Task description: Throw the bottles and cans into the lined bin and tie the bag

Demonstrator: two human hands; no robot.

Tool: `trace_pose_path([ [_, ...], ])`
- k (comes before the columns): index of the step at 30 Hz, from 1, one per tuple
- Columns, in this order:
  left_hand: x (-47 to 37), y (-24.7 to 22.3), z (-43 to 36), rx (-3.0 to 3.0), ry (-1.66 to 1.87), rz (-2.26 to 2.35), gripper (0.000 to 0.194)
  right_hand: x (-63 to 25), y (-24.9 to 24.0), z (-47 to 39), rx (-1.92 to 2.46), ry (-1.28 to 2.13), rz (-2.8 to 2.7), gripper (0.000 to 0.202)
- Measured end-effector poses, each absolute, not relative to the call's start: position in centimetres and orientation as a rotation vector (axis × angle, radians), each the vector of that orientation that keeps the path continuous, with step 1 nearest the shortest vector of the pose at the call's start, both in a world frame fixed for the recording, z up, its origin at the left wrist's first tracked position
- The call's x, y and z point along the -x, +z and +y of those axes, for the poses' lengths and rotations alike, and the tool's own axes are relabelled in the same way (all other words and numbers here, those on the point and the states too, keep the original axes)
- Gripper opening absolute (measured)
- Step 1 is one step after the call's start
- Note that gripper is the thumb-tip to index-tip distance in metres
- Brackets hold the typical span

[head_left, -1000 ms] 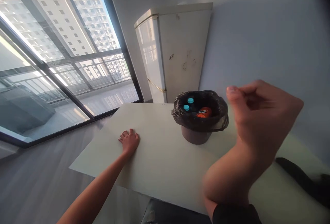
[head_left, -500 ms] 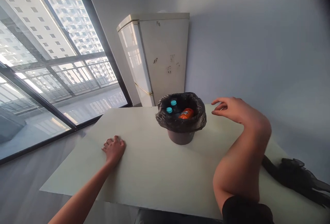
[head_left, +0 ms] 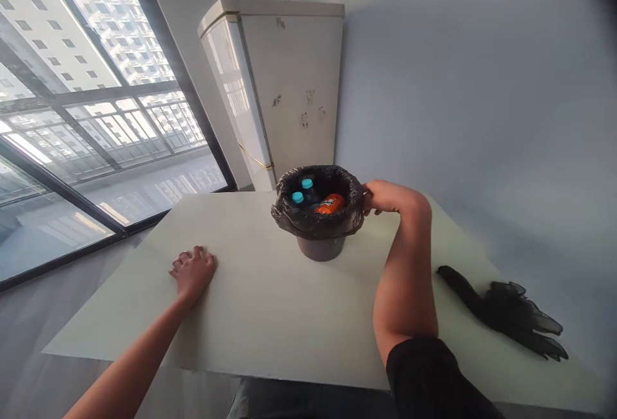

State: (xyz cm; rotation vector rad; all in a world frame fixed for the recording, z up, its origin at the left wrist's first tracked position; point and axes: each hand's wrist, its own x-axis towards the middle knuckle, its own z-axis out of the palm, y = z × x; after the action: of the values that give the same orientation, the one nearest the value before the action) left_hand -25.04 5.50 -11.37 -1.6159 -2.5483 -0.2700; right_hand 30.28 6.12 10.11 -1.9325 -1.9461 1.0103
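on the pale table [head_left: 250, 322] i rest my open left hand [head_left: 193, 274] left of the standing bin [head_left: 321, 250], whose thin, probably slippery bag [head_left: 308, 225] i'd pinch by its rim, where my right hand [head_left: 385, 197] sits, grip unclear.

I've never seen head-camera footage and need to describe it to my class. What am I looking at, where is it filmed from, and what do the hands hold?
There is no machine here: the two bare hands belong to the person wearing the camera. Every picture comes from that one camera, looking forward and down from the head.

The left hand lies palm down on a pale, flat table, holding nothing. The right hand is at the right edge of a crinkled black plastic bag lining a round, brownish bin; whether its fingers pinch the plastic is unclear.

Inside are two turquoise caps and an orange container. A crumpled, sheer black cloth lies on the table, further right.
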Motion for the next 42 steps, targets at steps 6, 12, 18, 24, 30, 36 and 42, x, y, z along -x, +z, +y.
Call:
trace_pose_path([
  [6, 25.1, -11.5, 5.5, 1.614, -0.256, -2.524, 0.057, -30.1, 11.7, 4.4, 1.980, 0.499, -1.831, 0.017],
  [12, 25.0, -11.6, 5.5, 1.611, -0.251, -2.511, 0.057, -28.5, 13.4, 1.9, 1.615, 0.267, -1.443, 0.014],
  [18, 24.4, -11.1, 4.9, 1.573, -0.282, -2.533, 0.054, -26.4, 13.4, 2.3, 1.218, 0.399, -1.226, 0.018],
  [24, 17.2, -5.2, 7.2, 2.215, -1.200, -2.811, 0.049, -25.6, 13.5, 1.6, 1.215, 0.314, -1.251, 0.022],
  [30, 7.5, 4.2, 10.9, 3.597, -1.454, -2.548, 0.068, -26.6, 13.2, 2.4, 1.150, 0.228, -1.201, 0.019],
  [36, 8.5, 9.0, 13.0, 3.419, -1.959, -2.001, 0.045, -27.6, 13.3, 2.4, 1.066, 0.142, -1.055, 0.018],
  [42, 9.6, 9.9, 13.6, 2.404, -2.889, -1.639, 0.032, -28.8, 13.6, 2.5, 0.906, 0.005, -0.788, 0.018],
])
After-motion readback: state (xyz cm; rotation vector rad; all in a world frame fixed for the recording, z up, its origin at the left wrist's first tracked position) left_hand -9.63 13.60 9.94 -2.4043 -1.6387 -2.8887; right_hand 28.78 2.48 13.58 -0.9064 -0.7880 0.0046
